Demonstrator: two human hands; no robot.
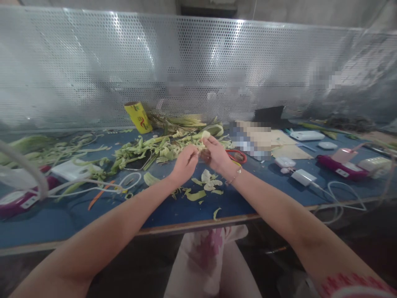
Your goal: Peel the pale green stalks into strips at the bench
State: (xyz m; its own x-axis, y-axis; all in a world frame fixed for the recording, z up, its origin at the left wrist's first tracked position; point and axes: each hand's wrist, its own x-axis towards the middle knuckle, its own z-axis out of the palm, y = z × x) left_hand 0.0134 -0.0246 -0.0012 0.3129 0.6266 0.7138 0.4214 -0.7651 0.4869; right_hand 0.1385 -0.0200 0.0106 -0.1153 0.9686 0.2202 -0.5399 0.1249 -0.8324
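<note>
Both hands meet over the middle of the blue table. My left hand (187, 162) is closed, its fingertips pinched close to the other hand; what they grip is too small to make out. My right hand (216, 156) has its fingers closed on a pale green plant piece (206, 135), which sticks up above the thumb. Behind the hands spreads a heap of green stalks and leaves (163, 145). Pale leaf pieces (210, 180) and a curved green strip (195, 195) lie on the table just below the hands.
A yellow roll (138, 117) leans by the perforated metal screen (198, 54). Red-handled scissors (245, 156) lie right of my right hand. White chargers (304, 177), cables and purple power strips (341, 169) sit rightward, with more at left. The table's front edge (198, 225) is near.
</note>
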